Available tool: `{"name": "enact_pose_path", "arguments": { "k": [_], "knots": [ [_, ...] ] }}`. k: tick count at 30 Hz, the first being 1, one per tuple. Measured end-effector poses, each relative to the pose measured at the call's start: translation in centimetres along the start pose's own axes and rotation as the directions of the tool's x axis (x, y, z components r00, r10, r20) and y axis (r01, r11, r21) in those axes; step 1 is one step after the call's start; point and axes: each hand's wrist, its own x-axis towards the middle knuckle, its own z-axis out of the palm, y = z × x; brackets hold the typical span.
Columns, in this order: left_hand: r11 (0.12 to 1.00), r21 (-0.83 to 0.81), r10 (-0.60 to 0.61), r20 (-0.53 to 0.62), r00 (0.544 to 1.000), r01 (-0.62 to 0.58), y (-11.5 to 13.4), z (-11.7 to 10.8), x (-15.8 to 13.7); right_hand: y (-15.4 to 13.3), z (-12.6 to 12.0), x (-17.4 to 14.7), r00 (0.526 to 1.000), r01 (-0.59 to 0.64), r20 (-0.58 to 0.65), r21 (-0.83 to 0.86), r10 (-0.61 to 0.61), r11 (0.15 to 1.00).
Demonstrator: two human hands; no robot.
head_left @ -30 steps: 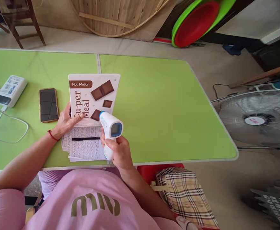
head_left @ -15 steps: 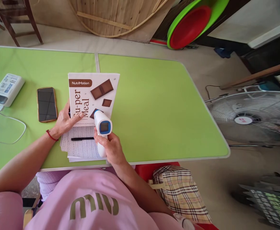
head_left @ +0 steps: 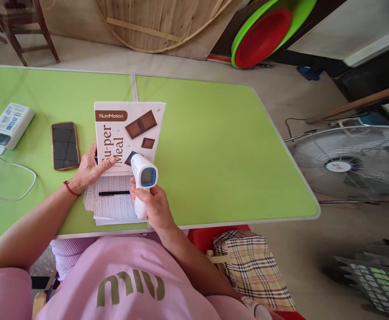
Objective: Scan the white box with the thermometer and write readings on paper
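- Head view: My right hand (head_left: 154, 206) has its grip closed tight around the handle of the white and blue thermometer gun (head_left: 142, 178).
- The gun stands nearly upright, its nose pointing away from me at the food box (head_left: 128, 133), its little screen facing me.
- My left hand (head_left: 89, 169) lies open, fingers flat on the box.
- A black pen (head_left: 113, 193) lies sideways on the papers (head_left: 111, 206) on the green bench (head_left: 214, 146).

Bright, even daylight throughout. Shadows are soft and short: a faint one falls just below the left hand (head_left: 89, 171) onto the papers (head_left: 113, 205). Mild sheen on the table (head_left: 221, 146) beyond the right hand's fingers (head_left: 137, 195). Centre sharp; wide-angle bending at the edges curves the table rim. Far right corner is slightly smeared.
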Motion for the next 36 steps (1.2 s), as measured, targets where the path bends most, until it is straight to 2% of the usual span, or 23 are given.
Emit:
{"name": "enact_pose_path", "arguments": {
  "k": [6,12,16,20,26,32,36],
  "knots": [
    [0.998,-0.031,-0.047,0.034,0.998,0.048,0.4,-0.1,0.0,0.4,-0.1,0.0,0.998,0.062,0.02,-0.043,-0.062,0.997],
    [0.995,-0.012,-0.095,0.034,0.995,0.096,-0.1,-0.4,-0.1,0.4,0.2,0.0,0.999,0.054,0.0,-0.019,-0.054,0.998],
    [0.995,0.043,-0.088,0.029,0.996,0.087,-0.2,-0.7,0.0,0.2,0.3,0.0,1.0,-0.002,-0.002,0.038,0.002,0.999],
    [0.987,0.127,-0.112,0.072,0.991,0.102,0.5,-1.1,0.3,-0.1,0.4,-0.1,0.998,-0.055,-0.003,0.095,0.056,0.994],
    [0.947,0.284,-0.192,0.125,0.973,0.15,1.1,-1.9,0.7,-0.4,0.5,-0.2,0.999,-0.052,-0.004,0.13,0.053,0.99],
    [0.963,0.214,-0.198,0.164,0.966,0.161,0.5,-2.1,0.8,0.0,0.2,-0.1,1.0,-0.007,-0.021,0.111,0.009,0.994],
    [0.986,0.08,-0.158,0.153,0.975,0.147,-0.8,-1.9,0.6,0.1,-0.3,-0.1,0.999,0.036,-0.005,0.049,-0.036,0.998]
  ]
}}
